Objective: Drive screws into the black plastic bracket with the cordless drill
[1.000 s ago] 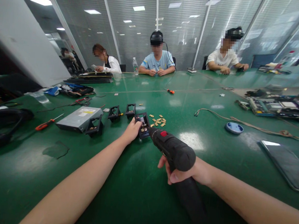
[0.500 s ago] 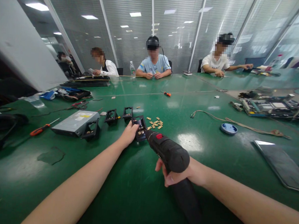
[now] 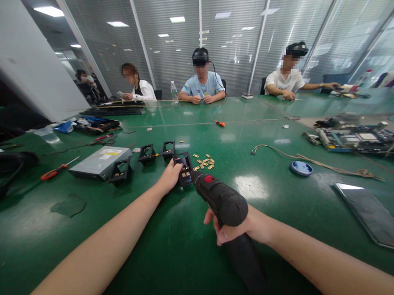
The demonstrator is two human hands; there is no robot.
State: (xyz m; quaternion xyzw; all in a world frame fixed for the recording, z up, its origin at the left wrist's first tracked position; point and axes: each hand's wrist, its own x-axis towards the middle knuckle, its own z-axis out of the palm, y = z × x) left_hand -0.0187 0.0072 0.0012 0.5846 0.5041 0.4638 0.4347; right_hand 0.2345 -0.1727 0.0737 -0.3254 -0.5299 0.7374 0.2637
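Note:
My left hand is closed on the near left edge of a black plastic socket housing, which has small brass-coloured parts inside. My right hand grips a black cordless drill with a red button on top. The drill's front end points at the housing; its tip is hidden, so I cannot tell whether it touches. Just beyond lie several small brass plates in a loose cluster. Similar black housings stand to the left: one at the back, another beside it and a third nearer me.
Left on the green table are a grey metal drive and an orange screwdriver. To the right lie a blue round lid, a cable, a phone-like slab and circuit boards. Three people sit across the table.
Both hands keep their grip, and the housing stays in place. The drill's rear end has shifted very slightly left. At the far right, a person's outstretched hand has moved a little.

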